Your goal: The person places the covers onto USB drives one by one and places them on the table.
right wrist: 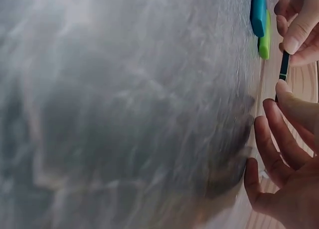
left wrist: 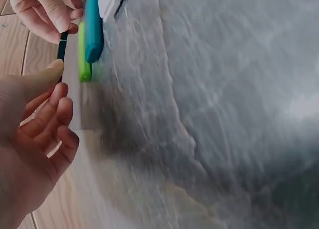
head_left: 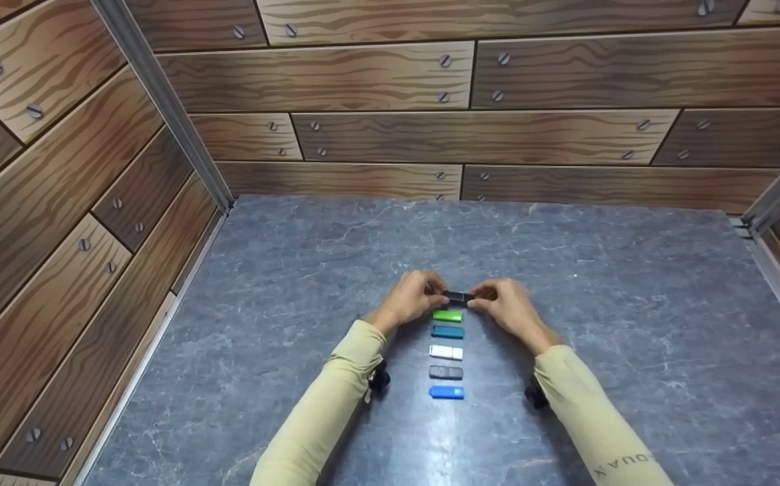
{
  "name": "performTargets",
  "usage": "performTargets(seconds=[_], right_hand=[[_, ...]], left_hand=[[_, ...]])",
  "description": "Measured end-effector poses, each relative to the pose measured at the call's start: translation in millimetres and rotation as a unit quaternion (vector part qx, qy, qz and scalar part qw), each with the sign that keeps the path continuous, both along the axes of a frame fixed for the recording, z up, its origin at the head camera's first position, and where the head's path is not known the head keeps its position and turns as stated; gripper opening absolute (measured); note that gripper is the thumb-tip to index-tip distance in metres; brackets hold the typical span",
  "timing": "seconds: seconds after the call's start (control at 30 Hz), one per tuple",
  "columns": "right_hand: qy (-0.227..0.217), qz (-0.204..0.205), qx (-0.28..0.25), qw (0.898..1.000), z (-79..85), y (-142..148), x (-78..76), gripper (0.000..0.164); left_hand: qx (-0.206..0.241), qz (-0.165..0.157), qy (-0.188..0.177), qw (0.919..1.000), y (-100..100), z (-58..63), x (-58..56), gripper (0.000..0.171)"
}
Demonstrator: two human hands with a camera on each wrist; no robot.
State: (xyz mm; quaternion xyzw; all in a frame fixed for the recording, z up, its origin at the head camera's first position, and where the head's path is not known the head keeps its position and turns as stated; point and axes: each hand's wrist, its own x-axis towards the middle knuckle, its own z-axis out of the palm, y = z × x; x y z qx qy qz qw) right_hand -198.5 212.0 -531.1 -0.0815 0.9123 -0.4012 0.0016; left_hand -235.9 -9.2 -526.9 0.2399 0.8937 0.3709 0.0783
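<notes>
Between my two hands is a black USB stick (head_left: 458,297), with a thin pale line across it. My left hand (head_left: 411,298) pinches its left end with thumb and fingertips. The other end is pinched by my right hand (head_left: 510,309). Nearer to me, a column of USB sticks lies on the table: a green one (head_left: 447,316), a teal one (head_left: 447,331), a white one (head_left: 445,352), a grey one (head_left: 445,372) and a blue one (head_left: 446,392). Both wrist views show the black stick gripped at its two ends, with fingertips covering them.
The grey marbled tabletop (head_left: 633,304) carries the column near its middle. Wood-patterned panels (head_left: 383,135) stand along the back and sides, with a metal post (head_left: 174,101) at the back left corner. Dark wrist cameras (head_left: 379,379) sit under the sleeves.
</notes>
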Motion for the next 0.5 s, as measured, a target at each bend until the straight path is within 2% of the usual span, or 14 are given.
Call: performTargets(seconds=[0.13,0.23,0.37,0.5], right_hand=[[-0.004,0.008,0.021,1.0,0.1,-5.7,-2.4,0.019],[-0.004,-0.002,0.053,0.999,2.1,-8.9,-3.8,0.02],[-0.009,-0.016,0.086,0.996,0.6,-14.4,-5.9,0.019],[-0.015,-0.013,0.089,0.996,-1.2,-20.3,-7.6,0.017]], left_hand=[[-0.039,0.019,0.017,0.9989,-3.8,-2.7,0.0,0.015],[-0.057,0.022,0.025,0.9978,-6.2,-2.5,-0.7,0.016],[-0.06,0.024,0.022,0.9977,-10.0,-3.1,-0.5,0.016],[-0.065,0.034,0.013,0.9972,-12.7,-4.6,0.6,0.016]])
